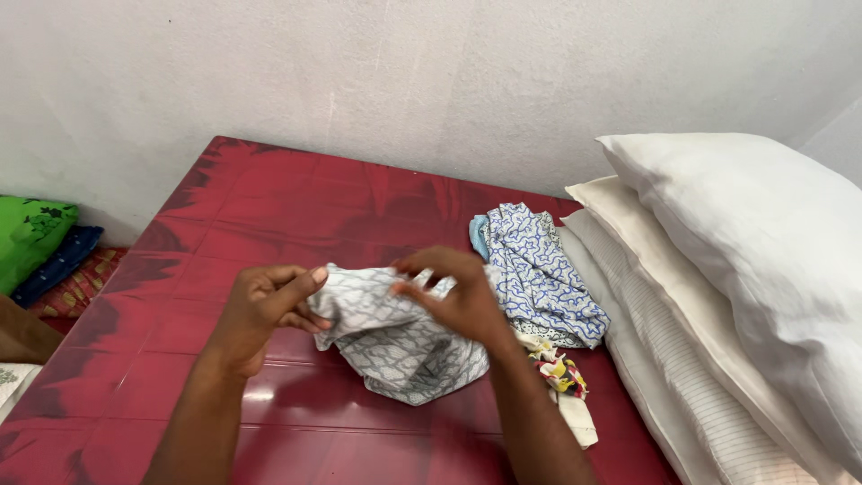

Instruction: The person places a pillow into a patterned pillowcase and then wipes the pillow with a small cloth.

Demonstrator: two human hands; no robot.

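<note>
The left hand [265,310] pinches one edge of a single grey-patterned white cloth [395,346] and the right hand [458,296] grips its other edge, fingers curled, above the red table [269,207]. Beside it lie one blue-patterned garment [539,274], one floral cloth [561,373] and three stacked pillows [745,269].

The grey-and-white patterned cloth [395,337] is a soft, crumpled piece with a small repeating print of pale lines on grey. It is bunched up and lifted at its top edge, while its lower part sags onto the red mattress [269,207], in the middle of that surface's near half. The left hand [265,310] pinches its left corner between thumb and fingers; the right hand [458,296] grips its upper right edge. Its bottom hem lies folded under in loose, uneven layers on the mattress.
</note>
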